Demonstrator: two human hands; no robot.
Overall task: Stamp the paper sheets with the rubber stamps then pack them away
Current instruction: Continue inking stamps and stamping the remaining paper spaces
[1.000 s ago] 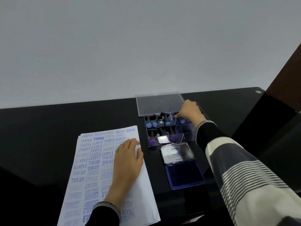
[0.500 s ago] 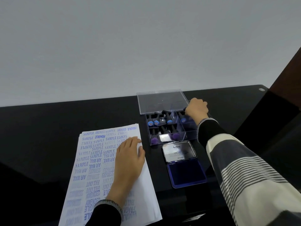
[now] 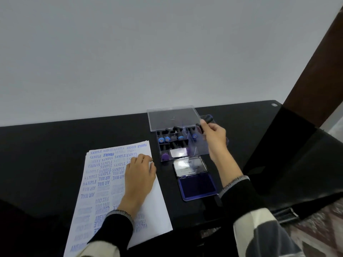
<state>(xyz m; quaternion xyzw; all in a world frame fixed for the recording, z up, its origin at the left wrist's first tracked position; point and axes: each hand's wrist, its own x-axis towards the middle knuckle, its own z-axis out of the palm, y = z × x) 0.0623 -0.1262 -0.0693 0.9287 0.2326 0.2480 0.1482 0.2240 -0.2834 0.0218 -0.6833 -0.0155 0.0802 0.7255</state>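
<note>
Your right hand (image 3: 213,138) has lifted a stamp (image 3: 205,122) from the box (image 3: 185,145), fingers pinching it; inking comes next, while your left hand (image 3: 140,175) lies flat on the paper (image 3: 104,182).

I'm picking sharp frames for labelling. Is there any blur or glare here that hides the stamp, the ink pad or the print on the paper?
Head view: the stamp in the right hand is smeared by motion; glare whitens the ink pad's lid, washing out its label; print on the paper reads clearly near the top, fainter lower down.
</note>
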